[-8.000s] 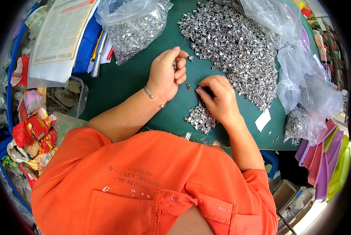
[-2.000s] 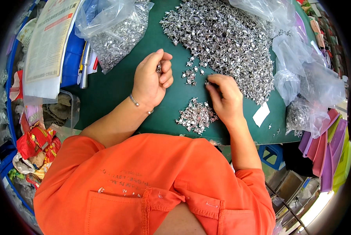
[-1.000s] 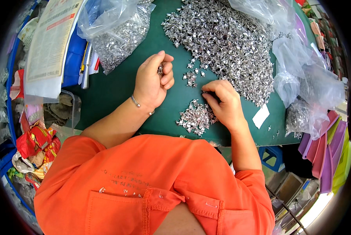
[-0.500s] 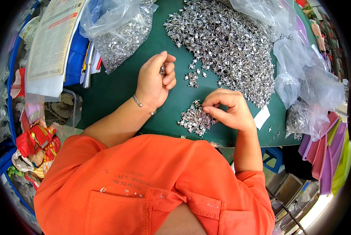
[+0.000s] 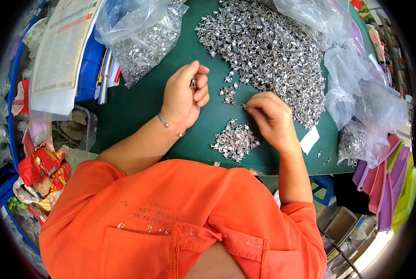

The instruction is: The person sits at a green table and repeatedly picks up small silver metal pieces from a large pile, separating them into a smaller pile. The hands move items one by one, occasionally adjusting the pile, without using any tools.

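Observation:
A large heap of small, shiny, pronged metal pieces (image 5: 273, 56) covers the far right of the green tabletop (image 5: 170, 151). Closer to me lies a small pile of the same pieces (image 5: 235, 141), and a few loose pieces (image 5: 228, 94) sit between the two. My left hand (image 5: 182, 95) is curled above the table, left of the piles, with some of these metal pieces partly showing inside its fingers. Between thumb and fingertips, my right hand (image 5: 273, 120) pinches one small metal piece (image 5: 244, 106), just beyond the small pile and beside the heap's near edge.
A clear bag of metal pieces (image 5: 147, 56) lies at the far left, near a newspaper (image 5: 57, 56) and a silver-handled tool (image 5: 104, 83). To the right are crumpled plastic bags (image 5: 345, 86), another bag of pieces (image 5: 354, 142) and a white paper slip (image 5: 309, 139).
My right hand has moved away from the small pile, farther out toward the heap, with a metal piece in its fingertips. The left hand has stayed in place.

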Motion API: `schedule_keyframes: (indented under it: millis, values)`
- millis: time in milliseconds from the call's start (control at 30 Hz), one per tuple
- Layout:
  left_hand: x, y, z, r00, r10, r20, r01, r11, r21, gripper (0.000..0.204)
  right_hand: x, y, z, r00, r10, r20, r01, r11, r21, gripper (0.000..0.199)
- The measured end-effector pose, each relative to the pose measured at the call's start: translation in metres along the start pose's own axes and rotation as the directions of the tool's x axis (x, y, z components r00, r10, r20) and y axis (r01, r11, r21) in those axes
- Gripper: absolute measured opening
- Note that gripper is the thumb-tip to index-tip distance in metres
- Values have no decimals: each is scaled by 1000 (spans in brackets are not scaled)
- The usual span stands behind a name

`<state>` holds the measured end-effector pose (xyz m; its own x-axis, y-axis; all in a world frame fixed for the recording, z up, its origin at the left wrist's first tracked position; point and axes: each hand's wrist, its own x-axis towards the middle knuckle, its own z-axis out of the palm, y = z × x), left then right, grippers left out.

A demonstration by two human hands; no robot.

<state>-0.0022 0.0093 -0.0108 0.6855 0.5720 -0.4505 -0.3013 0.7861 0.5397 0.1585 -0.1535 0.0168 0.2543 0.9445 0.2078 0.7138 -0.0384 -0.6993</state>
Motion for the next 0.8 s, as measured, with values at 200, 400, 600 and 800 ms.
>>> schedule_keyframes:
  millis: [200, 400, 600, 800]
  values:
    - [-1, 0, 1, 1000, 7, -4, -7, 1000, 8, 24, 2, -1, 13, 990, -102, -93, 80, 974, -210, 15]
    - [-1, 0, 1, 1000, 7, -1, -7, 1000, 1, 24, -3, -8, -1, 980, 156, 122, -182, 954, 238, 15]
    - [0, 0, -2, 1000, -6, 13, 6, 1000, -15, 23, 2, 1, 11, 997, -56, -52, 50, 992, -118, 12]
    - [-1, 1, 0, 1000, -11, 5, 11, 1000, -11, 23, 2, 0, 1, 960, 115, -257, -143, 985, -95, 11]
